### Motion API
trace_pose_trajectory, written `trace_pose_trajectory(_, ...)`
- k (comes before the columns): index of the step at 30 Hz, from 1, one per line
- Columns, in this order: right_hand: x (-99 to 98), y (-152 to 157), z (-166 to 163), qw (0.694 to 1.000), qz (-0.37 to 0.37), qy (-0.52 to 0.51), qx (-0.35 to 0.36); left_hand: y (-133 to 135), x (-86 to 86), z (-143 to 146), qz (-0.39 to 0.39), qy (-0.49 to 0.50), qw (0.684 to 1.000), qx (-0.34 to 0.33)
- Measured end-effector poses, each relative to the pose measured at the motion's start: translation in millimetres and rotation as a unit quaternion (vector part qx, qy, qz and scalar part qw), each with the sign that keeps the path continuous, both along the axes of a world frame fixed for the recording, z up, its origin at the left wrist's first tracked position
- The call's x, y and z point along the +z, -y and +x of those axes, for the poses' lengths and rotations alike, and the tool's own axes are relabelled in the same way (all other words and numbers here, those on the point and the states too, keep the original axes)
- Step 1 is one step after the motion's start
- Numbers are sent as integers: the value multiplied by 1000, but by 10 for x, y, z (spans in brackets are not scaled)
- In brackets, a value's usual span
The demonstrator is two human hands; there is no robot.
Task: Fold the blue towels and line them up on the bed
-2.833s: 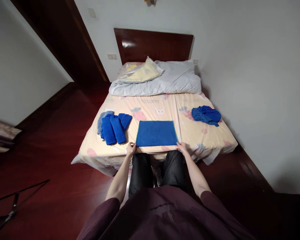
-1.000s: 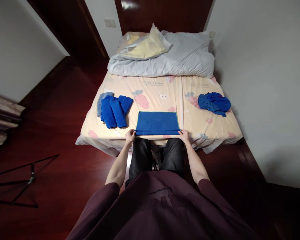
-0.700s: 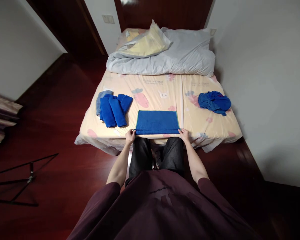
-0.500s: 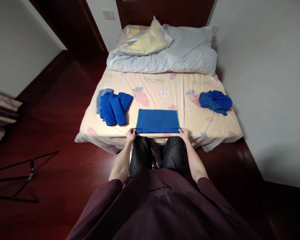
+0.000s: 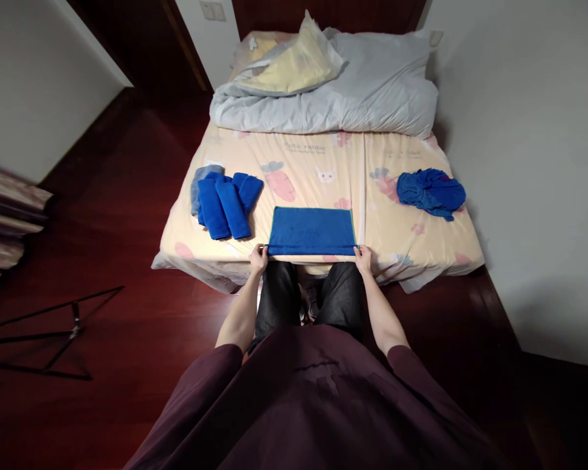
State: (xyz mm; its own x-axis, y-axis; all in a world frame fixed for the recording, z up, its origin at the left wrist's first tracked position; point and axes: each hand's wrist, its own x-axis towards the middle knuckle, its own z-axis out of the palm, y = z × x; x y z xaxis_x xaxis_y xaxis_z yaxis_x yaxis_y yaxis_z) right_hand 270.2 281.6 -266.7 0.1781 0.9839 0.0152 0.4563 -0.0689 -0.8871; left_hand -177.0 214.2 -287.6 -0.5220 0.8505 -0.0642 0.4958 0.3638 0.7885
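Note:
A blue towel (image 5: 312, 227) with a thin green border lies spread on the bed's front edge, its near edge turned over in a narrow strip. My left hand (image 5: 259, 258) pinches the near left corner, and my right hand (image 5: 363, 258) pinches the near right corner. Left of the towel, several rolled or folded blue towels (image 5: 228, 207) rest in a pile, with a greyish-blue cloth (image 5: 199, 189) beneath and beside them. A crumpled heap of blue cloth (image 5: 431, 193) sits toward the bed's right side.
The bed (image 5: 294, 153) has a pale patterned sheet. A grey quilt (image 5: 387, 88) and a yellow pillow (image 5: 296, 68) are bunched at its head. Black tripod legs (image 5: 73, 333) stand on the floor at left, near a curtain (image 5: 10, 225). A wall (image 5: 529, 163) rises on the right.
The view has shifted slightly, so the bed sits a little higher in the picture. Both hands still pinch the near corners; the strip at the near edge now looks more clearly turned over.

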Motion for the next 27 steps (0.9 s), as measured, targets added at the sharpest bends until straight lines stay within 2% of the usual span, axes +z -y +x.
trace_pose_trajectory(8,-117,-33,-1,999,-4,36,-26,10,44,17,-14,-22,1000,-3)
trace_pose_trajectory(17,-137,-148,-44,990,-49,114,-59,-158,103,24,-95,-61,993,-18)
trace_pose_trajectory(20,-80,-221,-74,985,-70,147,-55,-238,163,80,-115,-83,989,-35)
trace_pose_trajectory(23,56,-271,-101,982,-69,173,-37,-268,277,141,-105,-114,986,-61)
trace_pose_trajectory(25,174,-269,-109,975,-37,217,-13,-239,360,164,-82,-136,985,-74)
trace_pose_trajectory(27,277,-220,-103,958,26,281,49,-173,413,166,-47,-159,979,-115)
